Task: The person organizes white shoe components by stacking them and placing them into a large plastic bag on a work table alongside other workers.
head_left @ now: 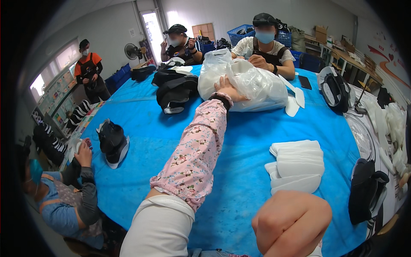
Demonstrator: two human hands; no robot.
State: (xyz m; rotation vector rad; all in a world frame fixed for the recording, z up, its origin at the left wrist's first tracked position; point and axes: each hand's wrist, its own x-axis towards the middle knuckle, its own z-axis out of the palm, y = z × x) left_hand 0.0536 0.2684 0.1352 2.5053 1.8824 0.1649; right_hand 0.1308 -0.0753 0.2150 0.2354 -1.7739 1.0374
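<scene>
My left arm, in a pink floral sleeve cover, stretches far across the table. My left hand (230,89) rests against a large translucent plastic bag (261,88), its visible fingers spread over the plastic. White contents show faintly through the bag. At the near right, my right hand (293,222) is curled closed, knuckles up; its fingertips and anything inside them are hidden. Just beyond it lies a fanned stack of flat white rounded pieces (298,165). A few loose white strips (293,105) lie at the bag's right side.
A blue sheet (145,180) covers the table. Black caps stand at left (112,143), far middle (175,92), far right (333,90) and near right (368,190). A dark phone (304,82) lies beyond the strips. Co-workers sit opposite and at left; another person stands farther back.
</scene>
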